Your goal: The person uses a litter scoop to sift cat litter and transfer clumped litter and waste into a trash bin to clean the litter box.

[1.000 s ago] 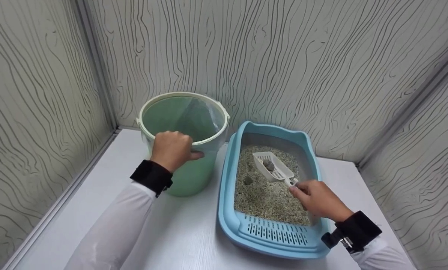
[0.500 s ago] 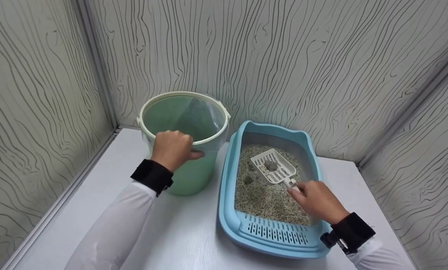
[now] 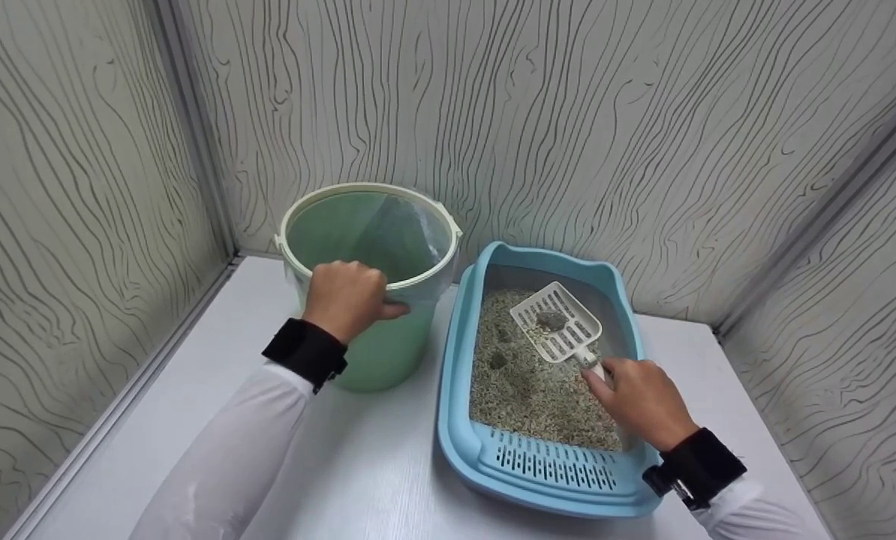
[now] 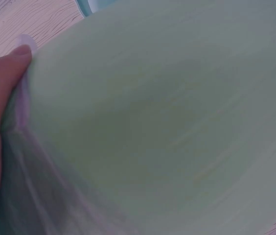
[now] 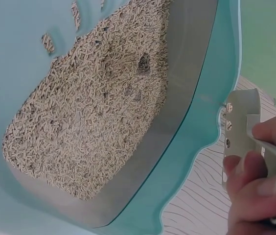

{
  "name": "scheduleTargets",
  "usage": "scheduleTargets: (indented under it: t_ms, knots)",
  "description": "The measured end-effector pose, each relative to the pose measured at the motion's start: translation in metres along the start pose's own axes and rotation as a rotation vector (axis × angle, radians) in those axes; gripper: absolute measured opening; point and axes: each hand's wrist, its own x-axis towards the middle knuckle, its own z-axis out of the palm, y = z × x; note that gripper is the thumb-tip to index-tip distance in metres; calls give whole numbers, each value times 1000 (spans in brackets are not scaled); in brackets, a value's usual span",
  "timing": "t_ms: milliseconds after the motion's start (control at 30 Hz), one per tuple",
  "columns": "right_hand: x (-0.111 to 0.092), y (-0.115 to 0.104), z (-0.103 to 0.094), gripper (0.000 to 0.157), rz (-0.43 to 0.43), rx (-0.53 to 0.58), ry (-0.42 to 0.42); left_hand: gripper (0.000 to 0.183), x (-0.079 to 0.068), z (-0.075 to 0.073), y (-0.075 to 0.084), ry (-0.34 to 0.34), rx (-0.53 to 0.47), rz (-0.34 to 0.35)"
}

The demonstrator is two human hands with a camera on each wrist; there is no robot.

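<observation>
The left hand (image 3: pixel 345 300) grips the near rim of the green bucket (image 3: pixel 384 349), thumb along the outside and fingers mostly hidden — probably to steady it and keep the clear plastic liner (image 3: pixel 439 232) in place. The right hand (image 3: pixel 644 397) is closed around the handle of the white slotted scoop (image 3: pixel 579 341), which appears raised over the litter (image 3: pixel 538 405) inside the blue litter box (image 3: pixel 452 420). A grey clump (image 3: pixel 551 321) lies on the blade; holding it tray-side up likely stops the clump rolling off while loose grains sift through the slots. Bucket and box stand side by side on the table (image 3: pixel 365 465) — seemingly a short carry apart.
</observation>
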Motion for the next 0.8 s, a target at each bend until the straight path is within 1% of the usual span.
scheduleTargets:
  t_ms: [267, 467, 633, 733, 800]
  knots:
    - [-2, 0, 2, 37, -42, -60, 56, 81, 0, -1, 2, 3, -1, -1]
    - [-3, 1, 2, 31, -66, -108, 103, 82, 1, 0, 2, -2, 16, -2]
    - [-3, 0, 3, 24, -68, -121, 112, 81, 1, -1, 1, -33, 13, -8]
    - [-3, 0, 3, 23, -60, -122, 108, 80, 1, -1, 0, -45, 5, -10]
    - [-2, -1, 3, 25, -46, -93, 83, 80, 1, -1, 0, -47, 4, -9]
